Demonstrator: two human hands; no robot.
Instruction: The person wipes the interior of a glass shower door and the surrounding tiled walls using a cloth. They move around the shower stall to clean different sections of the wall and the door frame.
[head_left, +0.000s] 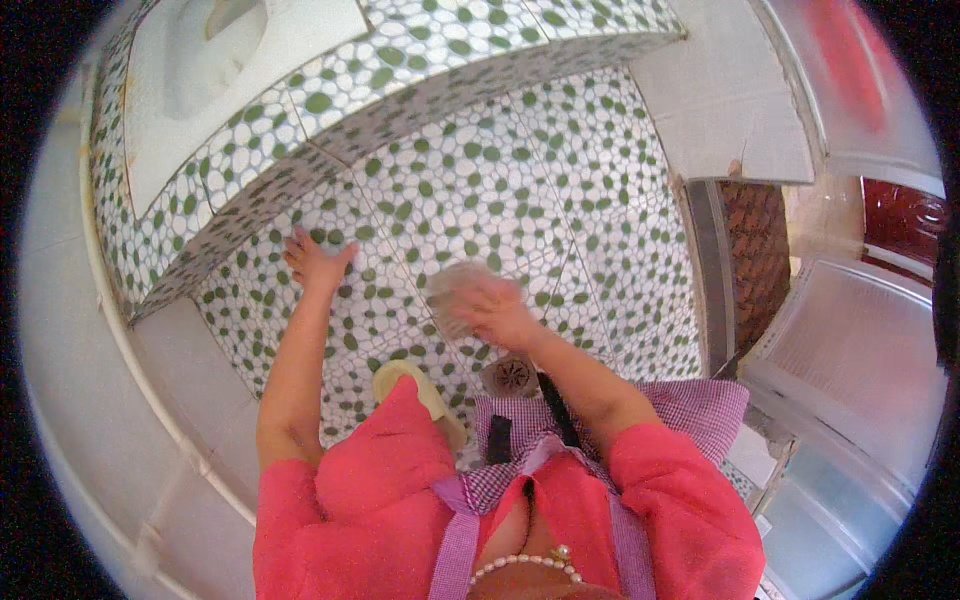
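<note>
My left hand (319, 262) is held over the tiled floor (480, 202) with its fingers spread and nothing in it. Whether it touches the tiles is hard to tell. Under my right hand (499, 311) is a greyish cloth or scrubbing pad (448, 289). Motion blur hides its exact form and how the fingers grip it. A round floor drain (512, 374) lies just below my right wrist, close to the hem of my checked apron (697, 416). White and green pebble-patterned tiles cover the floor around both hands.
A raised tiled step (420, 105) crosses ahead, with a white squat toilet (217, 67) set into it. Pipes (142, 375) run along the left wall. On the right are a doorway sill (712, 270), a brown mat (757, 255) and a frosted door panel (847, 345). A yellow slipper (431, 397) is below me.
</note>
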